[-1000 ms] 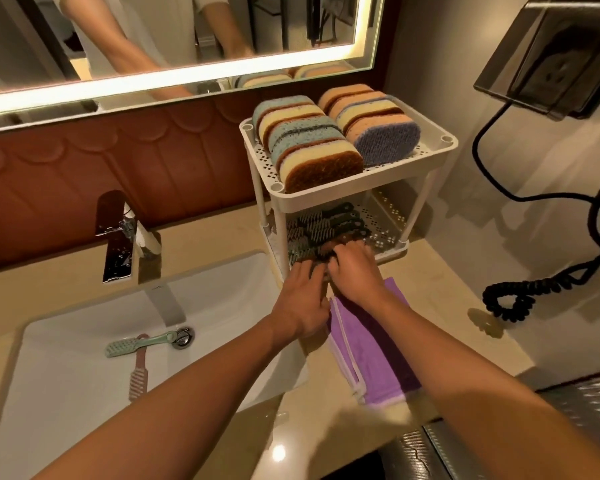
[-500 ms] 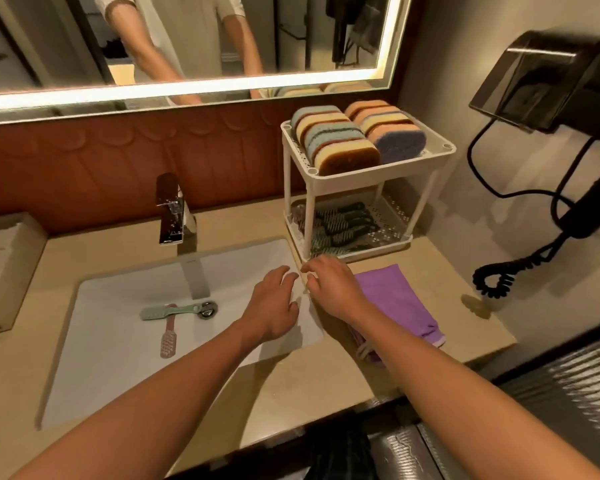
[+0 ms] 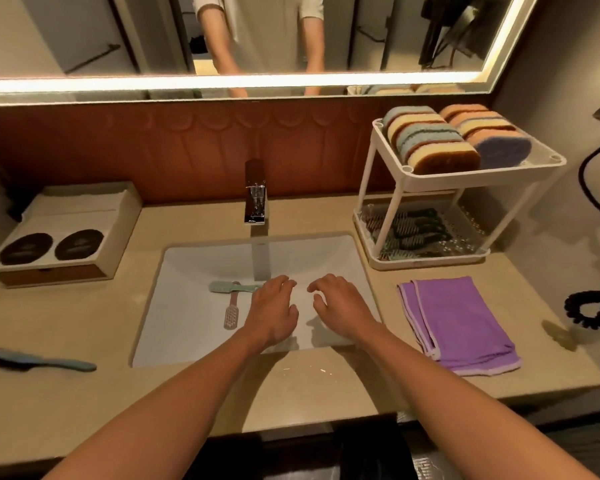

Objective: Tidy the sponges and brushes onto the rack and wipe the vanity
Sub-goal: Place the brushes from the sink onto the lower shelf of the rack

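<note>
Two brushes lie in the white sink (image 3: 187, 323): a green brush (image 3: 234, 287) lying crosswise and a pink brush (image 3: 231, 311) crossing under it, bristle head toward the near edge. The green handle's end reaches the fingertips of the left hand (image 3: 274, 311); whether they touch cannot be told. The right hand (image 3: 342, 306) hovers just beside the left, farther from both brushes. Both hands hang over the basin, fingers loosely curled, grasping nothing.

A blue brush (image 3: 39, 362) lies on the vanity (image 3: 94, 327) well to the left of the hands. To their right a folded purple cloth (image 3: 461, 327) lies flat on the counter. Behind it stands the white rack (image 3: 482, 177), with sponges (image 3: 440, 143) on edge in two rows on its top tier and dark brushes (image 3: 413, 233) on its lower tier.

A faucet (image 3: 256, 197) stands behind the basin, a beige box (image 3: 66, 216) sits at the far left, and a coiled black cord (image 3: 593, 310) lies at the right.
</note>
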Tool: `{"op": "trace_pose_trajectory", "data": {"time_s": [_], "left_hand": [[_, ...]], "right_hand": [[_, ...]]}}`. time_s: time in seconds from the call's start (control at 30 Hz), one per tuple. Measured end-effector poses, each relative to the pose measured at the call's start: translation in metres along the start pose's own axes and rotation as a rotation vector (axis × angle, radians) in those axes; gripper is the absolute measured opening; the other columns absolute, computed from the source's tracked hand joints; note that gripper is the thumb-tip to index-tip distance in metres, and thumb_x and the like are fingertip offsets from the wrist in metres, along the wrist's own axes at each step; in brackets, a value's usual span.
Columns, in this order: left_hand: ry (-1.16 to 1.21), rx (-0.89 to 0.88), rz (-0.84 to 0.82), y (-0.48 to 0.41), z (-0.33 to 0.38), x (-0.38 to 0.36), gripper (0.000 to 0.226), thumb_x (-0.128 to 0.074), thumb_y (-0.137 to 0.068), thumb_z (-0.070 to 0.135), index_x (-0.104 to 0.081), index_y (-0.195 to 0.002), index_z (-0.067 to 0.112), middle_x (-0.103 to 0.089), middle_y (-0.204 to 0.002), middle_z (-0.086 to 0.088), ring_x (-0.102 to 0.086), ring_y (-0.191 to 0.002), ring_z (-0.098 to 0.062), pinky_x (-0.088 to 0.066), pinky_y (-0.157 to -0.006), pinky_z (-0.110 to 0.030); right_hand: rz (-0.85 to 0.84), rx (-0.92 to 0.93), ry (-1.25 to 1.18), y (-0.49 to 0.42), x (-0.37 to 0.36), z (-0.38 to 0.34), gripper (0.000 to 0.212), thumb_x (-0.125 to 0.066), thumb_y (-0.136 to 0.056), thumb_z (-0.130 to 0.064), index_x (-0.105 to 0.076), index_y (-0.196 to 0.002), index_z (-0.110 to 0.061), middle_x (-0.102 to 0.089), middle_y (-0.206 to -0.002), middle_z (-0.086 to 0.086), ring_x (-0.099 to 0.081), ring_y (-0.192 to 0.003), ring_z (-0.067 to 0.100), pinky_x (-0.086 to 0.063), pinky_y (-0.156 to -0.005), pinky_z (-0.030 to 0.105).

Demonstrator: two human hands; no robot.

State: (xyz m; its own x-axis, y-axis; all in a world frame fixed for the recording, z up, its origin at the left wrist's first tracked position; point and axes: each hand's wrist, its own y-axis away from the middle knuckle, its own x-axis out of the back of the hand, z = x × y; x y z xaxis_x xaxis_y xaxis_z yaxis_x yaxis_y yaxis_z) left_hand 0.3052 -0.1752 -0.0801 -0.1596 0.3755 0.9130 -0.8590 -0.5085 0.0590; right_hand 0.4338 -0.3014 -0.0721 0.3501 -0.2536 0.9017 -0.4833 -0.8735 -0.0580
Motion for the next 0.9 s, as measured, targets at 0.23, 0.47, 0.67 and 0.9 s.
{"op": "trace_pose_trajectory", "data": {"time_s": [0.23, 0.47, 0.67, 0.9], "left_hand": [[0.020, 0.095, 0.017, 0.010, -0.049, -0.001, 0.050, -0.054, -0.095, 0.023, -0.046, -0.144, 0.017, -0.047, -0.149, -0.003, -0.040, -0.138, -0.025, -0.027, -0.118, -0.048], [0.055, 0.173, 0.015, 0.005, -0.094, -0.013, 0.052, -0.050, -0.101, 0.025, -0.038, -0.151, 0.016, -0.036, -0.159, -0.004, -0.029, -0.147, -0.024, -0.025, -0.116, -0.041], [0.045, 0.241, -0.008, -0.004, -0.128, -0.027, 0.049, -0.048, -0.102, 0.028, -0.041, -0.149, 0.016, -0.037, -0.159, -0.003, -0.033, -0.145, -0.024, -0.028, -0.113, -0.041], [-0.067, 0.321, 0.026, -0.021, -0.159, -0.041, 0.043, -0.046, -0.100, 0.028, -0.048, -0.142, 0.018, -0.055, -0.129, -0.003, -0.053, -0.116, -0.023, -0.039, -0.093, -0.036]], "right_hand": [[-0.059, 0.051, -0.011, -0.025, -0.032, -0.031, 0.031, -0.048, -0.103, -0.023, -0.064, -0.129, -0.022, -0.062, -0.130, 0.002, -0.055, -0.117, 0.022, -0.042, -0.100, 0.037], [-0.141, 0.066, -0.022, -0.052, -0.063, -0.046, 0.033, -0.049, -0.100, -0.020, -0.063, -0.131, -0.021, -0.062, -0.127, 0.005, -0.056, -0.115, 0.026, -0.041, -0.098, 0.039], [-0.193, 0.082, -0.053, -0.077, -0.093, -0.053, 0.034, -0.052, -0.098, -0.017, -0.064, -0.130, -0.015, -0.061, -0.132, 0.009, -0.056, -0.115, 0.032, -0.044, -0.095, 0.041], [-0.260, 0.123, -0.082, -0.110, -0.139, -0.058, 0.036, -0.056, -0.096, -0.016, -0.064, -0.131, -0.012, -0.061, -0.137, 0.011, -0.053, -0.125, 0.030, -0.044, -0.103, 0.039]]}}
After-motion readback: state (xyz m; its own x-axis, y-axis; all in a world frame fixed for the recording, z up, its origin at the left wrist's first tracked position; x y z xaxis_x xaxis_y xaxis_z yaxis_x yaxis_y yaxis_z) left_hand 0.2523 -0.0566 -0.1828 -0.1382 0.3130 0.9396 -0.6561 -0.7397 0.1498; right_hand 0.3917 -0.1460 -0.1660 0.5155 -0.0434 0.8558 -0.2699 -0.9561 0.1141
